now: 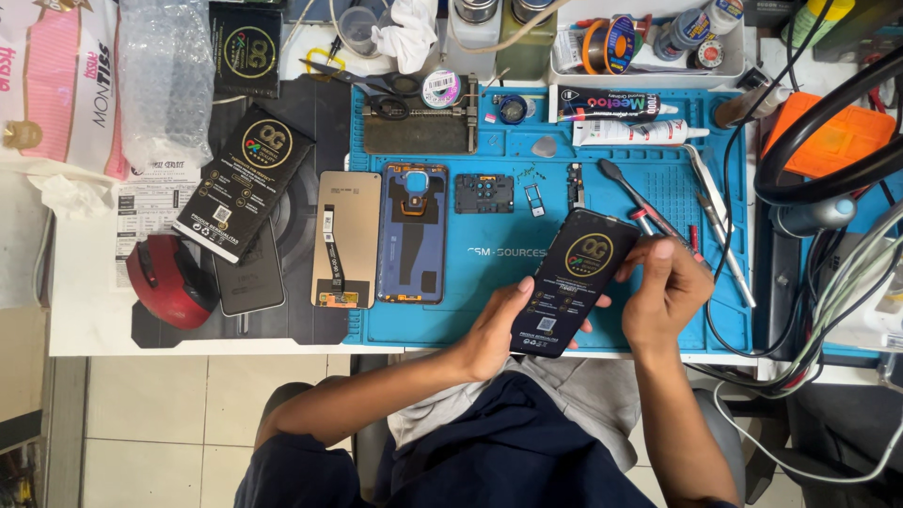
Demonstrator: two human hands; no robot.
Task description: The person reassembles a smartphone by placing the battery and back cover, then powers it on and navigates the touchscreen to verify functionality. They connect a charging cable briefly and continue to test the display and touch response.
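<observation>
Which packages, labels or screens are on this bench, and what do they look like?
Black flat box with a gold round emblem: held by left hand and right hand.
Matching black box: lying left of the blue mat.
Bare display panel: tan back, black ribbon cable.
Pink-and-white tissue pack: top left corner.

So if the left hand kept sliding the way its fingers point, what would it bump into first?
The left hand already touches the black phone-shaped package. Past that, probably the right hand's fingers, though depth is unclear.
</observation>
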